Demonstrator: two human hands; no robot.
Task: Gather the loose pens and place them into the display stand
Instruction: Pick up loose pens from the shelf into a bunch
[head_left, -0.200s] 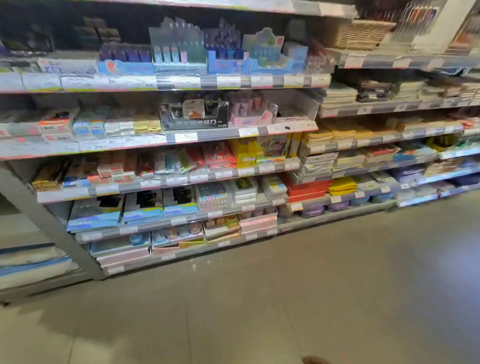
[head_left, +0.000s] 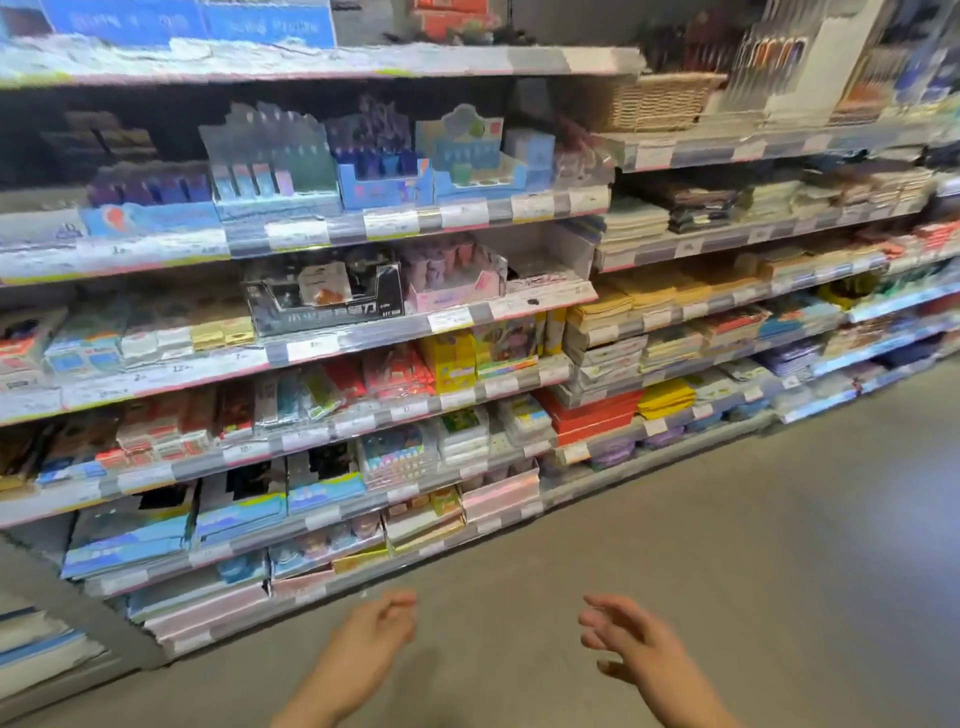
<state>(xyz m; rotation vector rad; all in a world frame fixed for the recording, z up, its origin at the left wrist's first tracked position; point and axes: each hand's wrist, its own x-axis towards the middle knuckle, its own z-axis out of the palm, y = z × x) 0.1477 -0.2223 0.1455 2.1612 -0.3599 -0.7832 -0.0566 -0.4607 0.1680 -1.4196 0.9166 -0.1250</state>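
My left hand (head_left: 371, 636) and my right hand (head_left: 631, 647) are raised low in the view over the grey floor, both empty with fingers loosely spread. At the top right of the shelving hang packs of pens (head_left: 774, 57), blurred. Cardboard display stands (head_left: 270, 166) with small coloured items stand on the second shelf from the top. No loose pen can be made out in the blurred picture.
Tiered shop shelves (head_left: 415, 223) full of stationery packs and notebooks run across the view. A wicker basket (head_left: 660, 101) sits on an upper right shelf. Stacked notebooks (head_left: 597, 410) fill the right-hand shelves. Grey floor (head_left: 727, 545) lies in front.
Both hands have come up into view from below. The camera has tilted up and moved nearer to the shelves.
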